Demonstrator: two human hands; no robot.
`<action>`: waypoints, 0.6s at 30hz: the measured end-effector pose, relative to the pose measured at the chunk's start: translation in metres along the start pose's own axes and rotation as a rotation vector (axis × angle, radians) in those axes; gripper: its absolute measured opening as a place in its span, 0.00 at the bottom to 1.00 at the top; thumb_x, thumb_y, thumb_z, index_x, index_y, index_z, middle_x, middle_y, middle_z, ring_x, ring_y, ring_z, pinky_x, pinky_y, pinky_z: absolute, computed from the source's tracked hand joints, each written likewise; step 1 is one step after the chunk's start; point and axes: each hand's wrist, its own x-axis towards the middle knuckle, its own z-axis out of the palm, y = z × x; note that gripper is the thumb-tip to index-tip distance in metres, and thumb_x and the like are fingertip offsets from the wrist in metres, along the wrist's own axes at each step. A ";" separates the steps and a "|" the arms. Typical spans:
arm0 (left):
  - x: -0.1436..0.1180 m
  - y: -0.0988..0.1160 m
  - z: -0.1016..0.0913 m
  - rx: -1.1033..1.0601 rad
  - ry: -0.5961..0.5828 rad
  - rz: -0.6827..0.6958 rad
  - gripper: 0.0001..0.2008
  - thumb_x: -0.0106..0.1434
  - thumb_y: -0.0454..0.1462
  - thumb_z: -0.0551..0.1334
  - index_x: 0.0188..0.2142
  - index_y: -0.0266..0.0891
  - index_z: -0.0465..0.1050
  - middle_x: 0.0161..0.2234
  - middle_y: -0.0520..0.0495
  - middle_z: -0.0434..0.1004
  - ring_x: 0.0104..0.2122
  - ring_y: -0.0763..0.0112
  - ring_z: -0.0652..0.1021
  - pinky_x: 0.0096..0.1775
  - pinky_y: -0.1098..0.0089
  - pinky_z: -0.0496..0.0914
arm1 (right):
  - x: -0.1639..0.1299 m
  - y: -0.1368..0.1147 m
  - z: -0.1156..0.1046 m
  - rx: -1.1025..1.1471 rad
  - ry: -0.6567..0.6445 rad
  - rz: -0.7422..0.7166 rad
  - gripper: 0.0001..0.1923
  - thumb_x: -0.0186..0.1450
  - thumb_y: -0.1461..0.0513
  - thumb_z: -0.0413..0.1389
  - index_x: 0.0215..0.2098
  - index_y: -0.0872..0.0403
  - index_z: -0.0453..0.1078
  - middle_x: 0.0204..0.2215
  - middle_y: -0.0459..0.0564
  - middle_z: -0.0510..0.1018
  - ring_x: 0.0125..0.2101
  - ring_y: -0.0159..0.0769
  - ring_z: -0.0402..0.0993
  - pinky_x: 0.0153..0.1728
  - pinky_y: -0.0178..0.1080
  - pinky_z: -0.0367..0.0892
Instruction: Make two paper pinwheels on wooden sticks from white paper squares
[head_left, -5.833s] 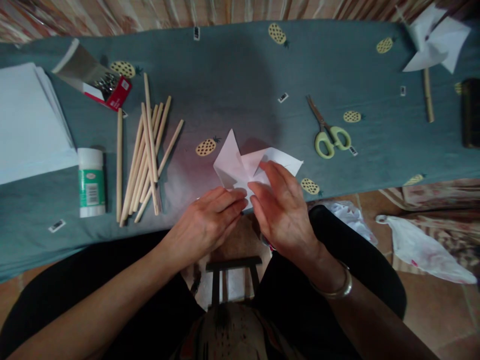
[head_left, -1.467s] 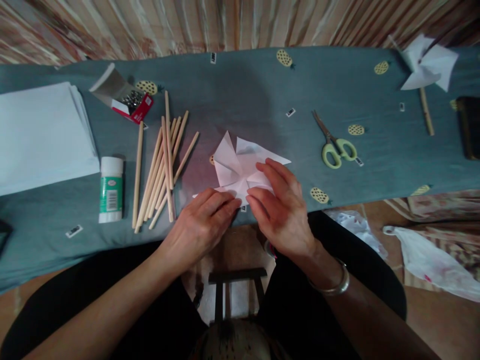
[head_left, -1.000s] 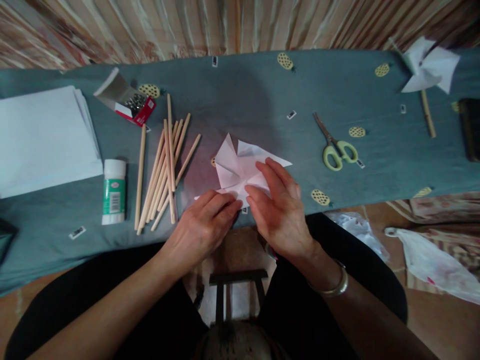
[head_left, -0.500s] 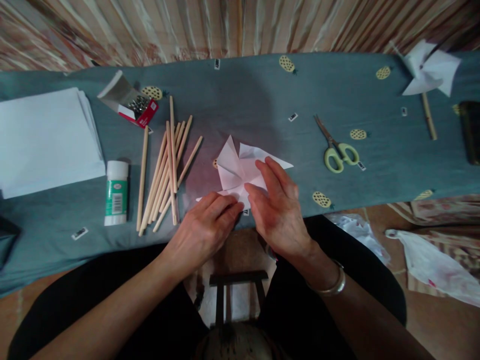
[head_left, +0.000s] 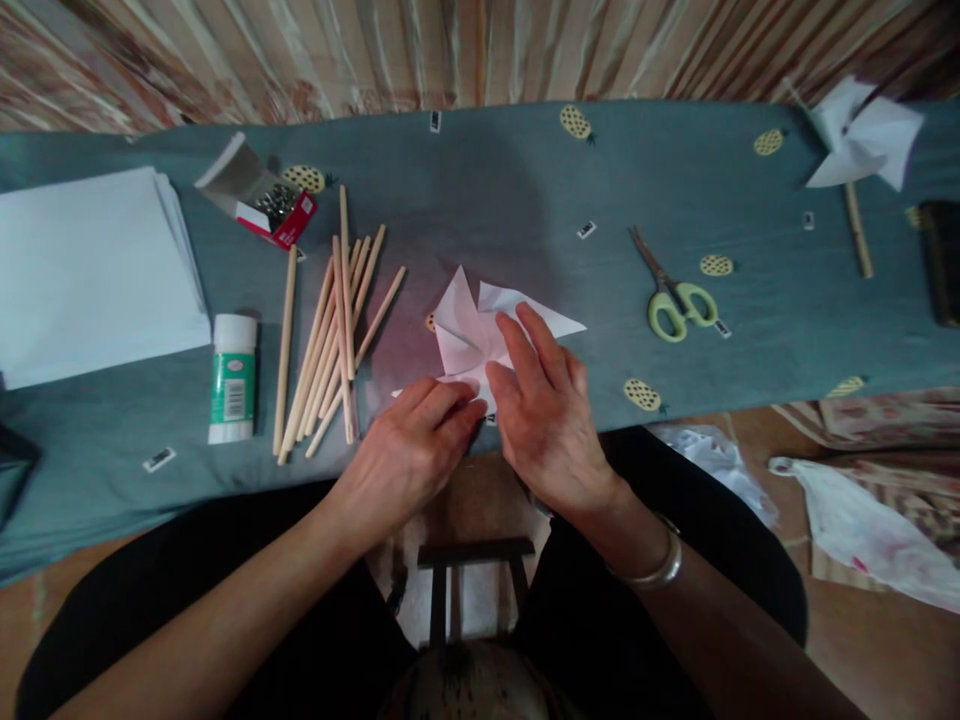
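Note:
A white paper pinwheel (head_left: 461, 330) with folded, pointed blades lies on the cloth in front of me. My left hand (head_left: 420, 430) pinches its near edge between thumb and fingers. Over the right side of the paper is my right hand (head_left: 544, 400), its fingers apart and stretched out. Its thumb touches the paper close to the middle, and its fingertips rest on or just above the right-hand blades. Part of the paper is hidden beneath both hands.
Left of the hands lie several wooden sticks (head_left: 330, 340), a glue stick (head_left: 233, 380), an opened box of metal pins (head_left: 277, 210) and stacked white paper (head_left: 90, 280). To the right are green-handled scissors (head_left: 671, 300), a finished pinwheel on a stick (head_left: 855, 140) and a dark object (head_left: 941, 260).
My right hand's fingers have shifted slightly left and spread a little over the paper. The left hand keeps its pinch, and the pinwheel stays in nearly the same place.

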 end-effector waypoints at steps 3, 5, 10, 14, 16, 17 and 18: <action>0.001 0.001 -0.001 0.007 -0.011 0.007 0.10 0.68 0.31 0.56 0.45 0.32 0.73 0.44 0.38 0.76 0.40 0.64 0.75 0.41 0.62 0.76 | 0.001 -0.003 -0.001 -0.040 -0.008 -0.026 0.14 0.69 0.69 0.44 0.47 0.53 0.68 0.62 0.57 0.65 0.66 0.45 0.53 0.57 0.50 0.61; 0.002 0.001 -0.001 0.015 -0.016 0.010 0.10 0.67 0.31 0.56 0.44 0.32 0.73 0.43 0.38 0.76 0.39 0.64 0.75 0.41 0.62 0.76 | 0.003 -0.002 -0.004 -0.050 -0.023 -0.034 0.14 0.68 0.69 0.45 0.46 0.53 0.69 0.63 0.57 0.64 0.66 0.45 0.53 0.57 0.50 0.61; 0.002 0.001 0.000 0.016 -0.018 0.001 0.11 0.68 0.32 0.54 0.45 0.32 0.73 0.43 0.38 0.76 0.40 0.64 0.74 0.41 0.62 0.76 | 0.011 0.009 -0.011 -0.045 -0.058 -0.064 0.12 0.67 0.68 0.47 0.37 0.52 0.71 0.64 0.55 0.63 0.67 0.47 0.48 0.58 0.53 0.59; 0.003 0.001 0.001 0.021 -0.014 -0.001 0.11 0.68 0.32 0.55 0.45 0.31 0.73 0.45 0.38 0.77 0.40 0.64 0.74 0.41 0.62 0.75 | 0.015 0.013 -0.008 -0.088 -0.036 -0.077 0.11 0.67 0.67 0.49 0.35 0.50 0.71 0.63 0.51 0.63 0.67 0.46 0.46 0.57 0.53 0.61; 0.003 0.001 0.000 0.026 -0.022 0.002 0.11 0.68 0.32 0.55 0.44 0.30 0.74 0.46 0.38 0.77 0.40 0.64 0.74 0.41 0.62 0.75 | 0.015 0.012 -0.006 -0.094 -0.031 -0.071 0.12 0.66 0.69 0.47 0.35 0.49 0.71 0.64 0.49 0.63 0.67 0.44 0.46 0.57 0.54 0.61; 0.003 0.001 0.000 0.030 -0.030 0.004 0.11 0.68 0.32 0.55 0.44 0.30 0.74 0.46 0.38 0.77 0.40 0.64 0.74 0.41 0.62 0.75 | 0.015 0.012 -0.006 -0.083 -0.030 -0.071 0.13 0.66 0.69 0.47 0.36 0.49 0.72 0.64 0.49 0.62 0.67 0.45 0.46 0.58 0.55 0.61; 0.004 0.001 0.000 0.035 -0.036 0.006 0.11 0.68 0.32 0.54 0.44 0.31 0.74 0.46 0.38 0.77 0.39 0.64 0.74 0.41 0.62 0.75 | 0.014 0.012 -0.007 -0.058 -0.023 -0.069 0.14 0.66 0.70 0.46 0.36 0.49 0.72 0.64 0.49 0.62 0.67 0.45 0.46 0.58 0.56 0.61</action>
